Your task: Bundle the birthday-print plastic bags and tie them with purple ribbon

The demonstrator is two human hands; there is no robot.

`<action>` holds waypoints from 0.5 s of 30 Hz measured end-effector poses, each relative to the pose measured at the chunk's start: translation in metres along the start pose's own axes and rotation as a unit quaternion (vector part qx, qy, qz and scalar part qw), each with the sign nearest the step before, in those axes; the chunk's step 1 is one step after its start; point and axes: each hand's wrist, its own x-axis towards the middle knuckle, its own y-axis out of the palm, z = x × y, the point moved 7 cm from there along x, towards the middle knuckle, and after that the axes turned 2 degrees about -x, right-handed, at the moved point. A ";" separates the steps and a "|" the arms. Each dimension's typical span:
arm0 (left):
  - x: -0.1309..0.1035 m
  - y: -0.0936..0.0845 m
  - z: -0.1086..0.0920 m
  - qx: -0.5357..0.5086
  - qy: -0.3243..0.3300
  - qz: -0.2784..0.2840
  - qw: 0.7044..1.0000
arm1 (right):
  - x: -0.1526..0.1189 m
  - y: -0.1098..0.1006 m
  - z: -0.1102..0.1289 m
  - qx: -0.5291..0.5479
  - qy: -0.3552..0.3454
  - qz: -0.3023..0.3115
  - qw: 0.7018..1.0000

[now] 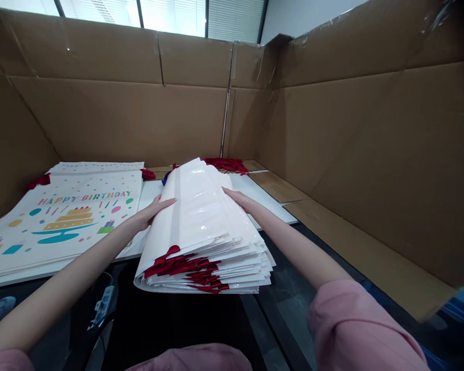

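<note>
Presently, my left hand (156,210) grips the folded bundle (197,214) at its left side, thumb laid across the top face, remaining fingers bent down and partly hidden. My right hand (239,200) clasps the opposite side, thumb on the upper surface; whether its lower fingers are spread I cannot tell. Bundle: white glossy layers, rounded fold at left, loose edges fanned toward the right, front end jutting past the near edge of the white board (268,201). Red ribbons (193,269) protrude from its near end. Left of it: a flat stack of "HAPPY BIRTHDAY" sheets (67,198), printed with a cake. Beyond: a red ribbon heap (228,165), then cardboard walls (139,121).
</note>
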 end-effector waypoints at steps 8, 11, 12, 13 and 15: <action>-0.007 0.002 -0.001 -0.005 0.008 0.011 1.000 | -0.010 0.001 -0.004 0.046 0.069 0.122 0.989; -0.007 0.000 -0.001 0.002 0.011 0.013 1.000 | -0.012 0.002 -0.005 0.082 0.061 0.139 0.985; -0.007 -0.002 -0.001 0.006 0.015 0.011 1.000 | -0.015 0.003 -0.005 0.095 0.054 0.143 0.984; -0.007 -0.004 -0.001 0.012 0.022 0.009 1.000 | -0.018 0.004 -0.004 0.110 0.045 0.145 0.982; -0.006 -0.008 -0.002 0.029 0.044 0.001 0.999 | -0.026 0.005 -0.003 0.139 0.027 0.141 0.980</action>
